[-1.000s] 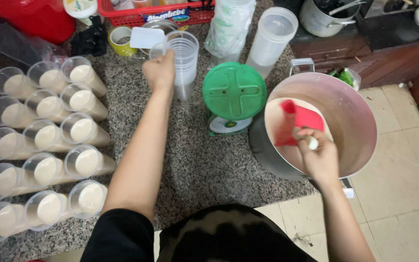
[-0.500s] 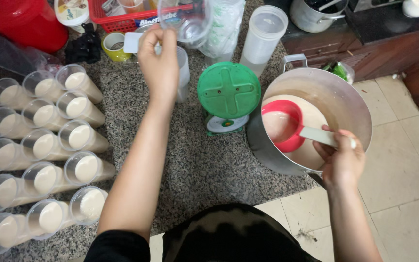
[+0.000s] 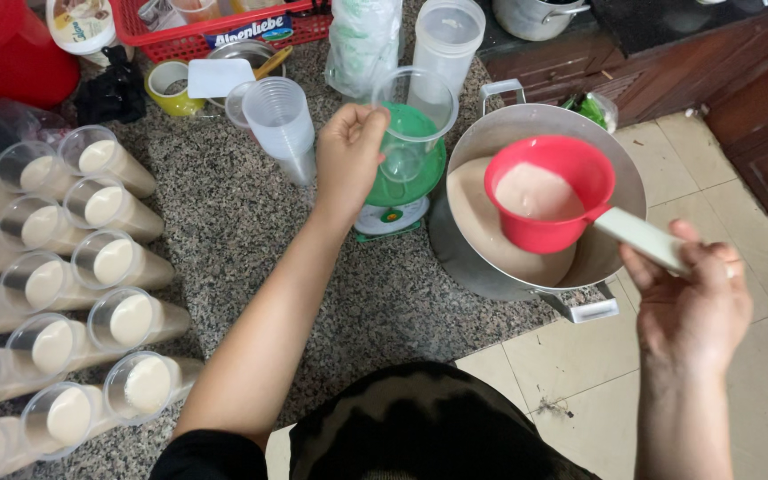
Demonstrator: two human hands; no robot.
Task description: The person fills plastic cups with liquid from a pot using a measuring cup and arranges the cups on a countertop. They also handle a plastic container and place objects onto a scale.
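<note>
my left hand point(image 3: 348, 156) pinches the rim of an empty clear cup point(image 3: 411, 124) above the green scale point(image 3: 402, 182); it's light and flimsy, so i squeeze gently. right of the scale, my right hand point(image 3: 691, 302) grips the handle of the full red ladle point(image 3: 544, 191), heavy, sloshy.

sleeve point(image 3: 197, 458): short, black | forearms: bare | shirt point(image 3: 420, 427): dark
</note>
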